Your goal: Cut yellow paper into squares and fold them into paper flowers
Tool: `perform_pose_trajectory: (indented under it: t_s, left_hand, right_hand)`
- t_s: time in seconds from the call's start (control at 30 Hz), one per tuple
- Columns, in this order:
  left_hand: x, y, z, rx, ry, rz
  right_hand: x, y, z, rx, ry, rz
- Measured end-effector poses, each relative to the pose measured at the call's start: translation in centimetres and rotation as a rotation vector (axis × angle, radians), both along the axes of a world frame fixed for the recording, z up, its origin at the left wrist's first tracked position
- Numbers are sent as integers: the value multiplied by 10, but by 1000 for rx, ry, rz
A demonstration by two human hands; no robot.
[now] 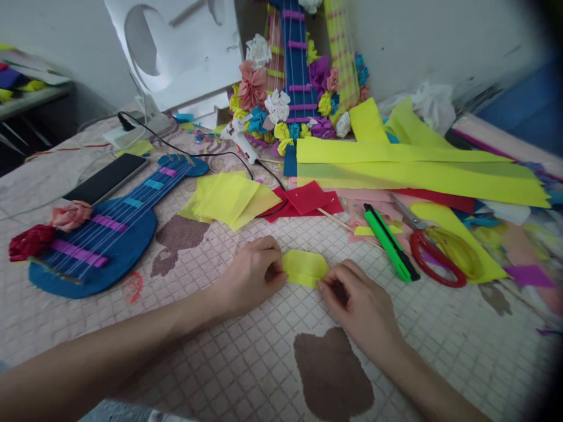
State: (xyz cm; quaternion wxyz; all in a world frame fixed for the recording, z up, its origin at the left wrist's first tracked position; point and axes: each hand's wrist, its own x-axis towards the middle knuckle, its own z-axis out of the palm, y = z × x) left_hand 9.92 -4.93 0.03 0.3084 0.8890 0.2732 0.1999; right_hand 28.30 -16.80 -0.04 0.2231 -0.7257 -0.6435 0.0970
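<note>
A small yellow piece of crepe paper (304, 266) lies between my hands, with its lower edge turned up in a fold. My left hand (257, 272) pinches its left end between thumb and fingers. At the right end, my right hand (358, 299) holds the lower corner the same way. Just beyond are a loose stack of yellow paper squares (224, 196) and several red paper squares (308, 199). To the right of my right hand lie a green box cutter (389, 240) and red-handled scissors (433, 252).
On the left lie a blue toy guitar (118, 234) with paper flowers and a black phone (108, 177). A white glue gun (241, 139) trails its cord across the table. Long yellow paper strips (417, 170) and scraps spread over the right side; decorated guitars (299, 76) stand behind.
</note>
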Motion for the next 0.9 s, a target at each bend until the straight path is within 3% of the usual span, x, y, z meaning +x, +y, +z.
perform_pose_trajectory:
  t_s: [0.53, 0.73, 0.9]
  left_hand:
    - [1, 0, 0, 24, 12, 3]
    - [2, -3, 5, 6, 22, 44]
    - [0, -2, 7, -26, 45, -29]
  right_hand:
    - [0, 1, -1, 5, -47, 5]
    - [3, -1, -2, 0, 37, 28]
    - [4, -2, 1, -59, 86, 78]
